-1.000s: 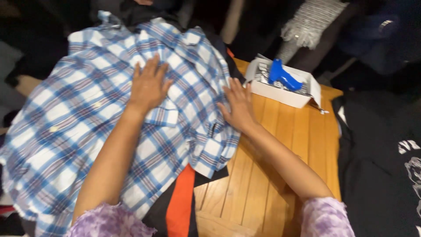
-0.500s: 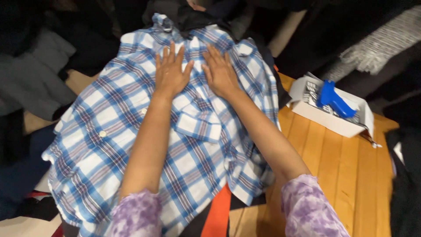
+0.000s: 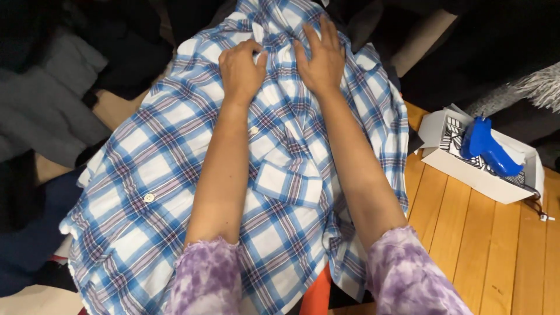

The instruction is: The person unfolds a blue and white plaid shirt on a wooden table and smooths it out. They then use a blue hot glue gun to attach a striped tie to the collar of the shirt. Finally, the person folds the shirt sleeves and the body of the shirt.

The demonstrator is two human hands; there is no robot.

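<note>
Plaid cotton, blue and white, fills most of the head view: a button-up shirt [image 3: 175, 192] lies spread face up over the left part of a wooden table [image 3: 466, 233], its collar toward the far edge and its hem hanging off the near edge. The left hand [image 3: 242, 70] rests on the upper chest of the shirt with fingers curled, pinching a fold of cloth just beside the placket. The right hand [image 3: 321, 58] lies flat and open next to it, fingers spread toward the collar, pressing on the fabric without gripping it. Both forearms run down the shirt front, ending in purple tie-dye sleeves [image 3: 408, 274] at the near edge. A chest pocket [image 3: 289, 184] shows between the arms. Toward the right edge of the table sits a white cardboard box [image 3: 466, 169] holding a blue tagging gun [image 3: 484, 146]. Dark garments [image 3: 52, 105] are heaped beyond the left edge.

Compared with the head view half a second earlier, both hands have moved farther up toward the collar, and the left hand, then flat with fingers spread, has now curled into the cloth. The shirt itself lies in much the same place.
</note>
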